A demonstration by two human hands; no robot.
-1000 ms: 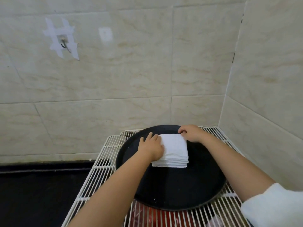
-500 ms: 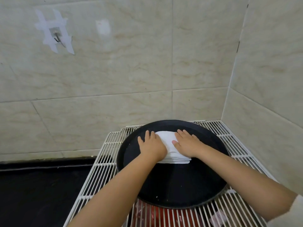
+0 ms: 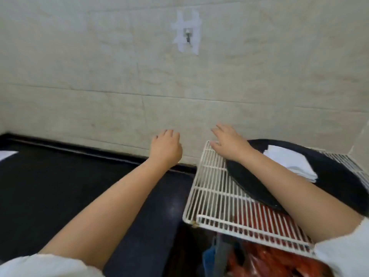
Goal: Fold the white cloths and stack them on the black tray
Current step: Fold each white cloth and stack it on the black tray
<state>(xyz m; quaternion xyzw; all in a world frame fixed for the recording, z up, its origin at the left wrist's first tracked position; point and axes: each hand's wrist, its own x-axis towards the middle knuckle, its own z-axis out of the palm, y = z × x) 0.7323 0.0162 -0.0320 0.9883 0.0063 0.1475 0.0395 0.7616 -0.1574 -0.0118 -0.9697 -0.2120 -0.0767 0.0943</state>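
A stack of folded white cloths (image 3: 291,161) lies on the round black tray (image 3: 339,182) at the right. My right hand (image 3: 229,141) hovers over the far left corner of the wire rack, fingers spread, holding nothing. Left of the rack, my left hand (image 3: 165,148) hangs in the air above the dark counter, fingers loosely curled and empty. Both hands are away from the stack. A white cloth edge (image 3: 7,153) shows at the far left of the counter.
The tray rests on a white wire rack (image 3: 215,196), with red items (image 3: 279,258) underneath. A dark counter (image 3: 79,186) spreads to the left. A tiled wall with a taped hook (image 3: 187,35) stands close behind.
Both hands have lifted off the cloth stack and moved left. The view has swung left, so the tray now sits at the right edge.
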